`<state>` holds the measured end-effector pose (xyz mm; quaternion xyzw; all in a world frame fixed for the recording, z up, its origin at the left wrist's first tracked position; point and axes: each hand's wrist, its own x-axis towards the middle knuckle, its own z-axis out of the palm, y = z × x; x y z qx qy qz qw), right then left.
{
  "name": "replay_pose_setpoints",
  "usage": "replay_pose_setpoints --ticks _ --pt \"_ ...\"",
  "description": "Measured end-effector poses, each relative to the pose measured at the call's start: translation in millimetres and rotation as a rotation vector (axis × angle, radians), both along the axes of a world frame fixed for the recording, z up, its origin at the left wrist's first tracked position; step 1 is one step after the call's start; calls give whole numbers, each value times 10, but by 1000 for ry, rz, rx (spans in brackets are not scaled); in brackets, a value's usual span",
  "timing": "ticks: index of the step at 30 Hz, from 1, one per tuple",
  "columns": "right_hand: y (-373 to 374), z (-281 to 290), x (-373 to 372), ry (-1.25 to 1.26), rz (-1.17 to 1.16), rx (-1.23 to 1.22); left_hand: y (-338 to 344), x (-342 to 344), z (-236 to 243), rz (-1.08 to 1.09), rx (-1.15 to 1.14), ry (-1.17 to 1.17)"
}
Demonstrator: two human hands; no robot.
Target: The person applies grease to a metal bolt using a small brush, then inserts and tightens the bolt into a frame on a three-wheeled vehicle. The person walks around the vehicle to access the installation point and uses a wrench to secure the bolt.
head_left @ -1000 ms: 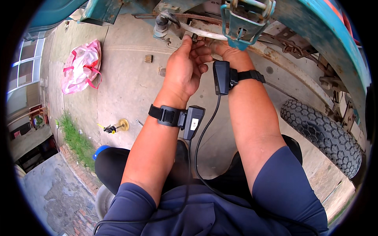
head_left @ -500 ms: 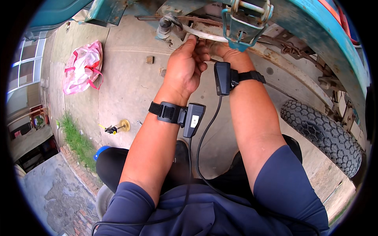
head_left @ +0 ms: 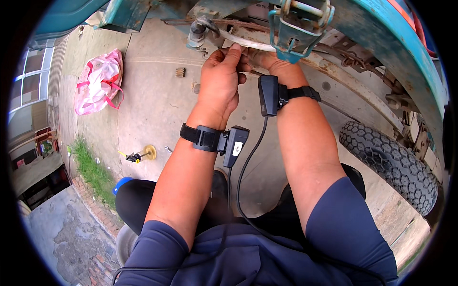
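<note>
My left hand [head_left: 220,80] is raised just below the white curved rod [head_left: 253,44] under the teal vehicle frame. Its fingers are curled with the thumb on top in a pinch, and whatever sits between the tips is too small to make out. Beside it on the right, my right hand [head_left: 279,67] reaches in under the same rod, close to the teal bracket [head_left: 290,50]. Its fingertips meet near those of the left hand, but they are mostly hidden. A grey metal joint [head_left: 199,31] stands up just left of the rod's end.
A treaded tyre [head_left: 389,164] stands at the right. On the concrete lie a pink-and-white bag [head_left: 100,83], a small ribbed brown piece [head_left: 180,72], a brass-coloured disc [head_left: 149,152] with a black-and-yellow tool [head_left: 132,157], and a small wrench [head_left: 168,149]. Cables run from both wrist devices.
My left hand has rolled over and shifted slightly left, its fingers curling in and its thumb now on top. My right hand stays almost in place under the rod.
</note>
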<state>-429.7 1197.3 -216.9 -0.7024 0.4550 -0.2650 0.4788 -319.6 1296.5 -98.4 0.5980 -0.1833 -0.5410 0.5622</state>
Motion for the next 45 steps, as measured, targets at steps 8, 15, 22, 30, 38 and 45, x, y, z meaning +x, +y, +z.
replay_pose_setpoints --ticks 8,15,22,30,38,45 --pt "-83 -143 53 127 53 28 13 29 24 -16 20 307" --pt "-41 -119 35 79 32 89 32 15 101 -3 78 361" --pt "177 6 -111 -169 -61 225 -17 -46 7 29 -1 49" --pt "199 48 -95 -223 -72 289 27 50 17 -4 -9 449" --pt "83 30 2 -39 5 61 66 106 33 13 27 421" --pt "-26 -263 -49 -17 -32 65 -26 -66 84 41 28 157"
